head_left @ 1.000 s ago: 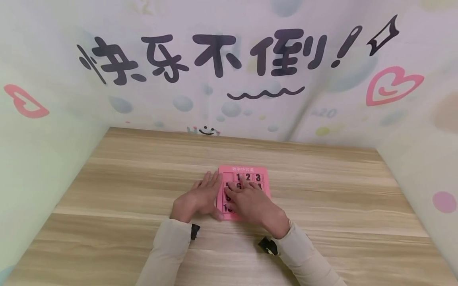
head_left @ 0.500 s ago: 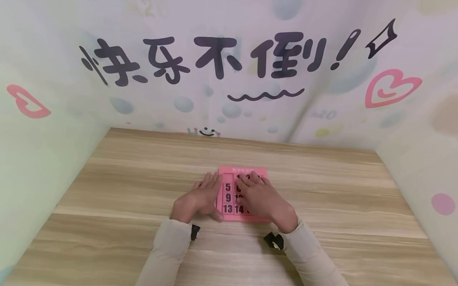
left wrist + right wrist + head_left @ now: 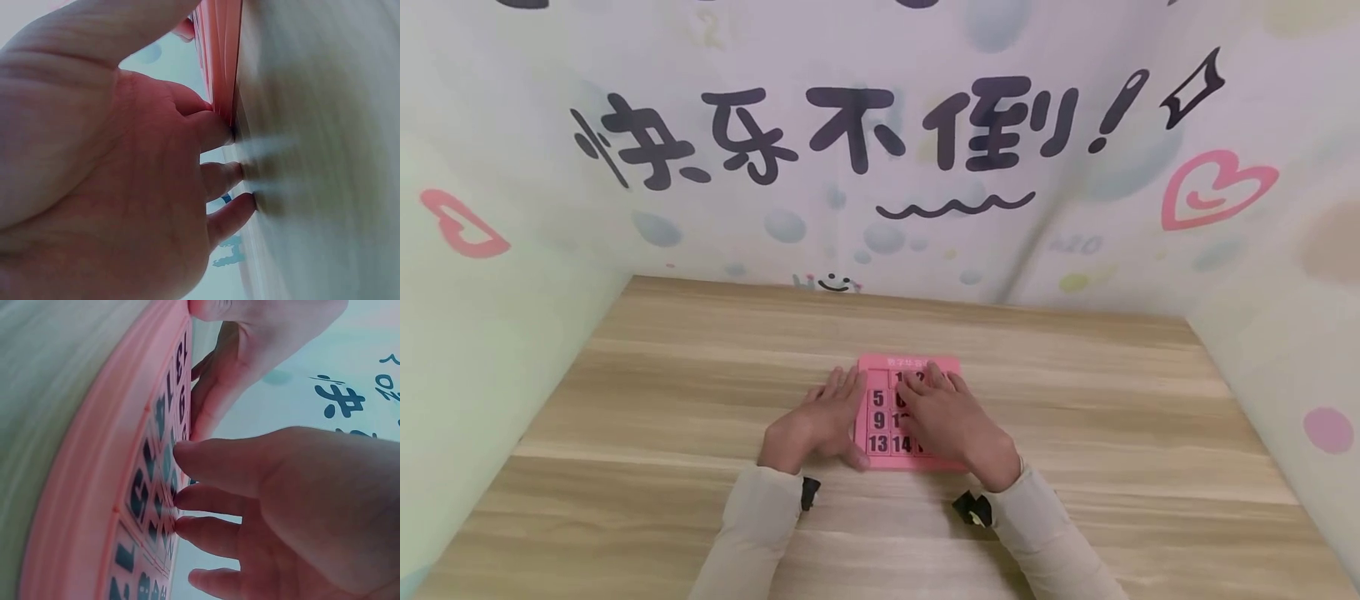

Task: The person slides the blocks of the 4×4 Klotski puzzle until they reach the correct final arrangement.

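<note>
A pink number sliding puzzle (image 3: 871, 362) lies on the table, with a gap at its far left corner in the head view. Tiles 5, 9, 13 and 14 show plainly; the right side is mostly covered. My left hand (image 3: 820, 423) rests along the left edge, its thumb at the near left corner. In the left wrist view, its fingers (image 3: 225, 219) extend to the puzzle's side and the tabletop. My right hand (image 3: 958, 423) lies over the right part. The right wrist view has its thumb (image 3: 206, 461) and fingertips at the tile faces, fingers nearly straight.
The wood-grain table (image 3: 700, 350) extends around the puzzle on all sides. Behind it hangs a printed backdrop (image 3: 850, 242) with large black characters, and pale panels border both sides. A black strap piece (image 3: 973, 508) sticks out near the right cuff.
Over the last second my right hand has shifted right and slightly away, uncovering the left tiles and covering more of the top row. The left hand stays put. The head view has tilted up slightly.
</note>
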The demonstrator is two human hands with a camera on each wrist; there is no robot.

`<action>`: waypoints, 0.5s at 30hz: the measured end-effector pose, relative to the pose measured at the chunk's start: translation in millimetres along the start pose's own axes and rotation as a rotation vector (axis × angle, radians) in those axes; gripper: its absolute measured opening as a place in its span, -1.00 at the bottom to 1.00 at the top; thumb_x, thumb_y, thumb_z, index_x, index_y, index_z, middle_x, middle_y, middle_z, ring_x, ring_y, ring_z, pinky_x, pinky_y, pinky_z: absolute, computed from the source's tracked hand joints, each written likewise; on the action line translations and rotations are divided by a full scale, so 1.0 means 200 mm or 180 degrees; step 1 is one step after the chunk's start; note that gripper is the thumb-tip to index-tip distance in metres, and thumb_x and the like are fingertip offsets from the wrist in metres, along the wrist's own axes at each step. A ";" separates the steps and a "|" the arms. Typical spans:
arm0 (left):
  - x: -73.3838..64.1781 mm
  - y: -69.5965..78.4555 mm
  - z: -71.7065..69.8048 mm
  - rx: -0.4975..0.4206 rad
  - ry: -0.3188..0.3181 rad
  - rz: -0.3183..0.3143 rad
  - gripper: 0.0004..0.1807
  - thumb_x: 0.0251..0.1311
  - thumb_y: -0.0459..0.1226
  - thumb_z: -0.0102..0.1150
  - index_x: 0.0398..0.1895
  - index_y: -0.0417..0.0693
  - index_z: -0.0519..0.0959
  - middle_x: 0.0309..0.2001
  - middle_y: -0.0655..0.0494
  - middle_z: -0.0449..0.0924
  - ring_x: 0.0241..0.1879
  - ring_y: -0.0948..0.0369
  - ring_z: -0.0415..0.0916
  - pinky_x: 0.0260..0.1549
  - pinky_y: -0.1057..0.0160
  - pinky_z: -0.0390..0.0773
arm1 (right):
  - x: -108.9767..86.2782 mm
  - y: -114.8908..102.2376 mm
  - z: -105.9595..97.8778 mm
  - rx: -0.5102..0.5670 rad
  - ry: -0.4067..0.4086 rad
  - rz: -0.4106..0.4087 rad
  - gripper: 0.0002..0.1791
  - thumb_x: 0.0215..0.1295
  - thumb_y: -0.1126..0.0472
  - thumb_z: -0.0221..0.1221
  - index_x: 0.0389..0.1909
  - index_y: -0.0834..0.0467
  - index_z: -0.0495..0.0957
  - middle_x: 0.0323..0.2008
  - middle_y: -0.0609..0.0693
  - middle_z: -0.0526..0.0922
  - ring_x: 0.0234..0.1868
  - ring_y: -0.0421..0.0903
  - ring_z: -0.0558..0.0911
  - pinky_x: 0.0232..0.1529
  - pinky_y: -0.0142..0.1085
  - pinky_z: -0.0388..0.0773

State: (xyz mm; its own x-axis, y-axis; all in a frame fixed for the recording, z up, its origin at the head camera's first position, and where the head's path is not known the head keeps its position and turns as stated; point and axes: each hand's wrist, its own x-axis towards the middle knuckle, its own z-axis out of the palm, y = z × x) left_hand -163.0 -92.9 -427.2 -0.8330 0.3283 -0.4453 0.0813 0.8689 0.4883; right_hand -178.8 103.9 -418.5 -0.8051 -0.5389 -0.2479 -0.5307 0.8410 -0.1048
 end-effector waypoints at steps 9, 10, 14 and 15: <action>0.00 0.00 0.01 0.0034 0.0004 0.0012 0.36 -0.11 -0.06 0.54 0.60 -0.14 -0.26 0.61 -0.05 -0.41 0.58 -0.01 -0.53 0.54 -0.04 -0.31 | 0.01 -0.01 0.04 -0.0067 0.0221 -0.0101 -0.42 0.47 0.00 0.08 0.43 0.11 0.35 0.48 0.08 0.25 0.54 0.23 0.08 0.48 0.17 0.08; 0.00 0.00 0.01 0.0041 0.0008 0.0011 0.37 -0.11 -0.06 0.54 0.60 -0.14 -0.26 0.61 -0.05 -0.41 0.58 -0.01 -0.53 0.54 -0.04 -0.31 | 0.01 -0.01 0.03 -0.0061 0.0239 -0.0108 -0.43 0.48 0.00 0.07 0.43 0.10 0.35 0.48 0.08 0.26 0.54 0.24 0.08 0.48 0.18 0.09; 0.01 0.00 0.00 0.0043 -0.0001 -0.0008 0.37 -0.11 -0.06 0.54 0.60 -0.14 -0.26 0.61 -0.04 -0.41 0.58 0.00 -0.54 0.54 -0.03 -0.31 | 0.02 -0.02 0.03 0.0025 0.0244 -0.0105 -0.45 0.48 -0.01 0.07 0.42 0.06 0.37 0.48 0.08 0.26 0.53 0.24 0.08 0.48 0.20 0.06; 0.01 0.00 0.00 0.0037 -0.0009 -0.0013 0.37 -0.11 -0.06 0.54 0.60 -0.14 -0.26 0.61 -0.04 -0.41 0.58 0.00 -0.54 0.54 -0.03 -0.31 | 0.02 -0.02 0.03 0.0058 0.0238 -0.0109 -0.44 0.48 -0.01 0.06 0.42 0.06 0.36 0.48 0.07 0.26 0.53 0.25 0.08 0.48 0.20 0.05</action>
State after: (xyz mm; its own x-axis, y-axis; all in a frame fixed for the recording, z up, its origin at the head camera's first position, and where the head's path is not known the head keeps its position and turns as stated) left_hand -164.6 -92.5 -428.9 -0.8318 0.3258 -0.4493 0.0844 0.8744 0.4778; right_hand -177.7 98.6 -425.7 -0.8045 -0.5687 -0.1713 -0.5538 0.8225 -0.1296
